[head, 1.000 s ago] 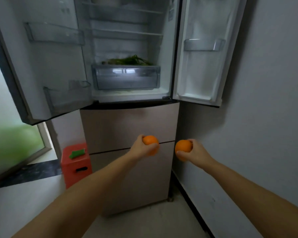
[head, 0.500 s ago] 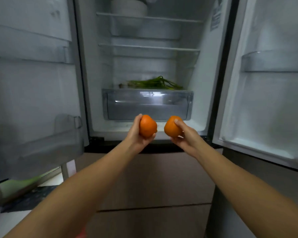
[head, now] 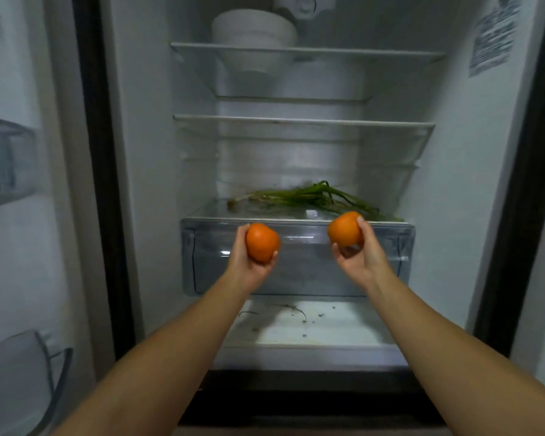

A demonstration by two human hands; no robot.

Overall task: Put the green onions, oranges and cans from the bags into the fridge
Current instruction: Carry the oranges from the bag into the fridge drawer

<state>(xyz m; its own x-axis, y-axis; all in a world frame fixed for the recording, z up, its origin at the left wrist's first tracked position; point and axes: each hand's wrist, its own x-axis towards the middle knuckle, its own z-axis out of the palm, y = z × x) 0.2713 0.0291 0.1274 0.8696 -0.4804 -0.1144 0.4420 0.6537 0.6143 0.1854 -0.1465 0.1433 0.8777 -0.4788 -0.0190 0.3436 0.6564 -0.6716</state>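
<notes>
The fridge (head: 460, 215) stands open right in front of me. My left hand (head: 249, 265) grips one orange (head: 261, 242), held in front of the clear crisper drawer (head: 302, 272). My right hand (head: 364, 256) grips a second orange (head: 343, 229) at the drawer's upper right edge. A bunch of green onions (head: 312, 198) lies on the glass shelf just above the drawer, behind both oranges. No cans or bags are in view.
Stacked white bowls (head: 254, 31) sit on the top glass shelf (head: 375, 53). A second glass shelf (head: 328, 122) lies below it. Door bins (head: 4, 162) hang on the open left door. The fridge floor (head: 312, 328) under the drawer has dark specks.
Both hands have risen and moved apart with their oranges, up to the crisper drawer. The view has closed in on the fridge interior.
</notes>
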